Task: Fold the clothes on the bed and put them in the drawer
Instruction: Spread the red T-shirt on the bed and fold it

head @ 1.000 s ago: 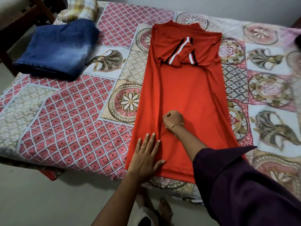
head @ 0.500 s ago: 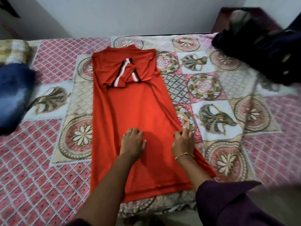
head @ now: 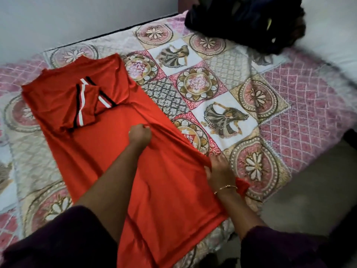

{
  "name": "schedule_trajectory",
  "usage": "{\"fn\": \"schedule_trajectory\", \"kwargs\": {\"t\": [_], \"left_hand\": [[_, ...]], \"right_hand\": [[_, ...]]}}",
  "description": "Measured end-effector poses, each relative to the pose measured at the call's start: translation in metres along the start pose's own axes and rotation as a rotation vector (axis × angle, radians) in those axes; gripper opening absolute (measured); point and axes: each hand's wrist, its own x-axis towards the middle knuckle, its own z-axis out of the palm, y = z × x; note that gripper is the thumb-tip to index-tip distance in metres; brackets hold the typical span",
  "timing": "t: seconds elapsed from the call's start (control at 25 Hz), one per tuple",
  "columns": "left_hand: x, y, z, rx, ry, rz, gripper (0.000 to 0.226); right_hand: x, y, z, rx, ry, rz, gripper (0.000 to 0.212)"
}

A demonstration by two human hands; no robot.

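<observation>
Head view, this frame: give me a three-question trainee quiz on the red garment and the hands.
1. True or false: both sleeves of the red garment are already folded in over its chest.
2. Which hand holds the garment's right edge nearest the bed's side? A) left hand B) right hand
3. Fill in: the dark clothes pile lies at the bed's far ____ corner.

Key
1. True: the striped sleeve ends overlap on the chest.
2. B; the left hand's grip is further up the same edge.
3. Right, on the patterned bedspread.
</observation>
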Motion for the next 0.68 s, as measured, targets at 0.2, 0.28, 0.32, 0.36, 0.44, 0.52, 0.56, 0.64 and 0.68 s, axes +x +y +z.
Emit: {"fn": "schedule_trajectory", "kwargs": {"t": [0.2, 0.28, 0.32, 0.36, 0.44, 0.52, 0.56, 0.64, 0.68], "left_hand": [[0.038, 0.010, -0.010, -0.854, -0.079, -0.317, 0.025], [0.043, 0.017, -0.012, -1.047, -0.041, -0.337, 0.029], [0.044, 0.021, -0.012, -1.085, -0.030, -0.331, 0.030], [0.047, 0.022, -0.013, -1.089, -0.033, -0.328, 0.031], [0.052, 0.024, -0.016, -1.116, -0.033, -0.326, 0.031], [0.059, 0.020, -0.020, -1.185, -0.049, -0.343, 0.034], [0.060, 0.018, -0.021, -1.174, -0.084, -0.327, 0.034], [0.057, 0.017, -0.023, -1.054, -0.153, -0.261, 0.035], [0.057, 0.016, -0.023, -0.980, -0.155, -0.228, 0.039]], "right_hand": [[-0.031, 0.005, -0.010, -0.138, 0.211, -0.157, 0.026], [-0.048, -0.002, -0.011, -0.228, 0.238, -0.247, 0.023], [-0.056, -0.004, -0.009, -0.262, 0.240, -0.282, 0.023], [-0.063, -0.006, -0.006, -0.278, 0.227, -0.315, 0.027], [-0.078, -0.006, 0.001, -0.276, 0.200, -0.352, 0.034], [-0.090, -0.005, 0.005, -0.277, 0.188, -0.347, 0.036], [-0.096, -0.004, 0.006, -0.278, 0.178, -0.333, 0.036], [-0.108, -0.002, 0.008, -0.254, 0.168, -0.316, 0.036], [-0.112, -0.002, 0.008, -0.237, 0.158, -0.318, 0.036]]}}
